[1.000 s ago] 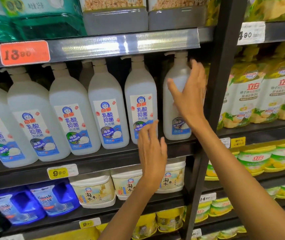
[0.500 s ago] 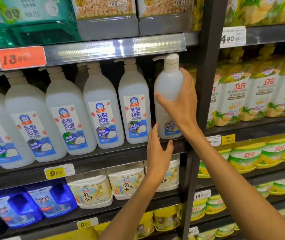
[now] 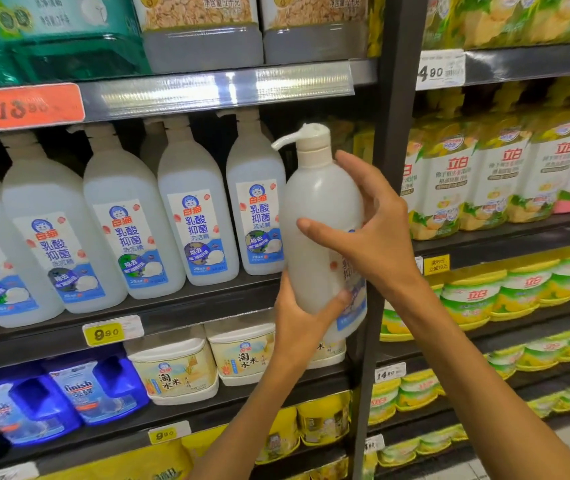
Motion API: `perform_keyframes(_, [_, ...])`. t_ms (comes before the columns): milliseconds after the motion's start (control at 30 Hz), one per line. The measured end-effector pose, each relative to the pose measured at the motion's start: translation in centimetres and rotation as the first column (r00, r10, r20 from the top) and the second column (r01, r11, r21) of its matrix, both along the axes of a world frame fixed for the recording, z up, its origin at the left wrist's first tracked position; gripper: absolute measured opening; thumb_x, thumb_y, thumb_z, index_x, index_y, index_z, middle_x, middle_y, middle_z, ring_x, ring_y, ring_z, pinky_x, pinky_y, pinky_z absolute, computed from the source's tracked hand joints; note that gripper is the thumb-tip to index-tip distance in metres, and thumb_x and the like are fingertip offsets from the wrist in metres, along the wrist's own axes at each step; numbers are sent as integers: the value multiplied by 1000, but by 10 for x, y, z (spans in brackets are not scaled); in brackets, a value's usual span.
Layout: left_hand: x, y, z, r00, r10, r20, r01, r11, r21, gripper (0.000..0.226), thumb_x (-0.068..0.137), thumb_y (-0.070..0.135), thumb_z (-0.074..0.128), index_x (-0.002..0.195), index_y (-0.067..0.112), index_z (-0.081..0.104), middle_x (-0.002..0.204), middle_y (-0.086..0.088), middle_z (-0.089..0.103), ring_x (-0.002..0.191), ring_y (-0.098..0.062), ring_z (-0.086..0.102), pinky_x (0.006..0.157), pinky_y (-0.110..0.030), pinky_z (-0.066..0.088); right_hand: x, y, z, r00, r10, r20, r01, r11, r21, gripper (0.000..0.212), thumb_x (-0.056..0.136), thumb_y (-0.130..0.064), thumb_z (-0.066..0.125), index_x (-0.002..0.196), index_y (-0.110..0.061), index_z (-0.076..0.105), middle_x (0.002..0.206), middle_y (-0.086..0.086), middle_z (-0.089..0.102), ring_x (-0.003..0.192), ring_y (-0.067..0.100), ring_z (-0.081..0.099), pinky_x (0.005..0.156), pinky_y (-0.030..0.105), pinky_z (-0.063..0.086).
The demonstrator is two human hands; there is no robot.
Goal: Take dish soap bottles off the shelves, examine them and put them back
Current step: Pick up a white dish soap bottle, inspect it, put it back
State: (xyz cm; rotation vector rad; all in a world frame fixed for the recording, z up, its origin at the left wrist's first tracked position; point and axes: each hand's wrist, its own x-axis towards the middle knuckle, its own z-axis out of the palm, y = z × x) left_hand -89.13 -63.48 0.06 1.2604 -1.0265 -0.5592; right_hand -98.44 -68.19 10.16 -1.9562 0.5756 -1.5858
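Observation:
A white translucent dish soap bottle [image 3: 321, 220] with a pump top is held upright in front of the shelf, clear of the board, its label turned to the right. My right hand [image 3: 370, 233] wraps its upper body from the right, thumb across the front. My left hand [image 3: 302, 317] grips the bottle's base from below, thumb over the lower front. Several matching bottles [image 3: 197, 216] stand in a row on the shelf [image 3: 172, 306] to the left.
A dark upright post [image 3: 390, 168] stands right behind the held bottle. Yellow-green soap pouches [image 3: 449, 188] fill the right bay. Cream tubs [image 3: 176, 372] and blue Finish bottles [image 3: 96, 393] sit on the shelf below. Large jugs rest on the shelf above.
My right hand closed round the rightmost bottle and drew it off the shelf toward me. My left hand rose and took hold of its base.

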Motion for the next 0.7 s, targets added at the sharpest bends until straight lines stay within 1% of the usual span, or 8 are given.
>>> perform_keyframes(133, [-3, 18, 6, 996, -44, -75, 42, 999, -23, 85, 51, 50, 78, 126, 25, 49, 115, 3, 63, 104, -14, 64, 79, -31, 59, -7, 8, 9, 997, 76, -33, -73, 994, 81, 76, 68, -37, 82, 133, -27, 44, 134, -4, 51, 118, 8, 53, 97, 28, 51])
perform_keyframes(200, [4, 27, 16, 989, -102, -111, 102, 995, -4, 68, 55, 40, 80, 117, 29, 53, 110, 3, 67, 99, -15, 68, 72, -28, 59, -11, 4, 15, 984, 179, -14, -175, 973, 151, 69, 71, -38, 80, 130, -30, 45, 127, -8, 56, 113, 9, 59, 90, 30, 55])
perform_keyframes(267, [11, 38, 24, 970, -202, -134, 204, 979, 3, 53, 59, 35, 77, 107, 34, 55, 99, 8, 73, 92, -12, 71, 65, -24, 58, -16, 2, 18, 918, 384, 101, -394, 857, 333, 67, 69, -43, 80, 127, -28, 49, 113, -6, 66, 98, 13, 69, 75, 28, 59])
perform_keyframes(333, [15, 48, 30, 945, -288, -153, 295, 955, 27, 54, 58, 39, 77, 108, 33, 57, 98, 9, 74, 90, -14, 72, 65, -26, 58, -15, 4, 16, 807, 541, 236, -579, 645, 499, 68, 62, -49, 83, 117, -18, 57, 94, 2, 74, 81, 17, 73, 67, 28, 59])
perform_keyframes(367, [16, 53, 32, 933, -315, -173, 327, 944, 45, 57, 58, 41, 76, 110, 31, 58, 100, 7, 74, 91, -16, 72, 67, -28, 59, -13, 7, 14, 779, 563, 276, -613, 591, 524, 60, 68, -46, 81, 113, -13, 58, 87, 4, 75, 77, 18, 73, 65, 29, 59])
perform_keyframes(433, [17, 62, 36, 913, -343, -222, 367, 927, 77, 63, 58, 44, 76, 116, 28, 57, 105, 2, 74, 94, -19, 71, 73, -34, 60, -8, 14, 9, 783, 524, 334, -616, 582, 530, 46, 80, -37, 68, 113, -7, 57, 83, 7, 74, 74, 20, 73, 62, 30, 59])
perform_keyframes(533, [22, 74, 37, 917, -328, -225, 359, 926, 114, 77, 60, 58, 79, 125, 26, 52, 110, 1, 72, 96, -18, 71, 79, -36, 59, -5, 28, 4, 777, 461, 430, -629, 599, 495, 46, 79, -33, 65, 114, -6, 57, 82, 9, 73, 73, 22, 72, 62, 31, 58])
perform_keyframes(700, [13, 87, 25, 945, -214, -246, 255, 956, 146, 79, 53, 71, 52, 115, 23, 60, 94, 5, 76, 85, -12, 73, 69, -25, 59, -3, 49, 0, 867, 304, 395, -477, 736, 480, 47, 68, -38, 69, 108, -15, 58, 87, 10, 73, 81, 25, 73, 68, 34, 60])
